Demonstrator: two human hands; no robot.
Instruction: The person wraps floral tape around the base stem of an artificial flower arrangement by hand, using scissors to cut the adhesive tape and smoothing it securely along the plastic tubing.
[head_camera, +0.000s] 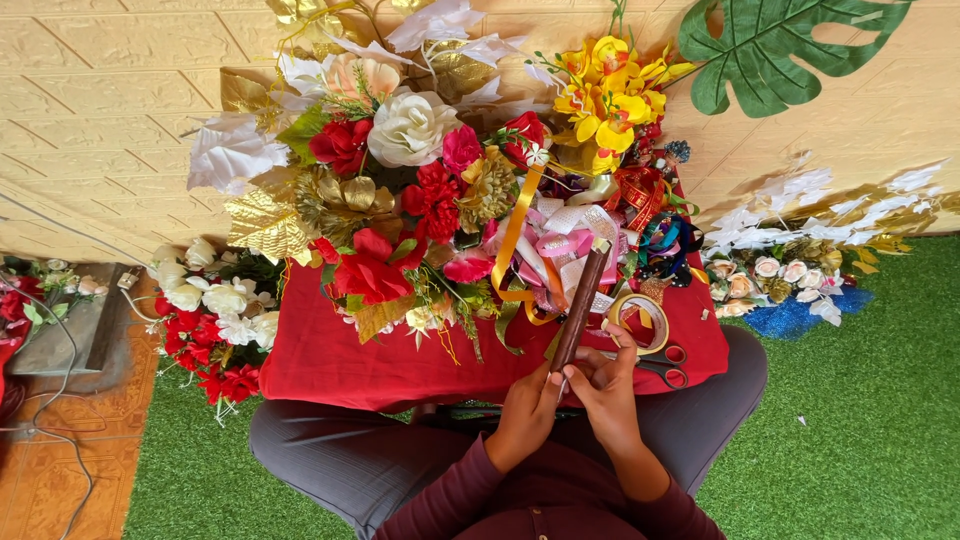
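Two hands closed around lower end of brown wrapped stick (581, 305), left hand (527, 410) beside right hand (605, 390), tape roll (640, 318) and scissors (668, 365) just beyond right fingers, red cloth (330, 350) ahead.

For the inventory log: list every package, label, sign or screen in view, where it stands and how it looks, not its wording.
No package, label, sign or screen shows.
Nearest to packaging: tape roll, on the red cloth by the right hand; round, tan.
Ribbon pile, cloth centre; pink, white, gold loops.
Both hands hold a brown stick.
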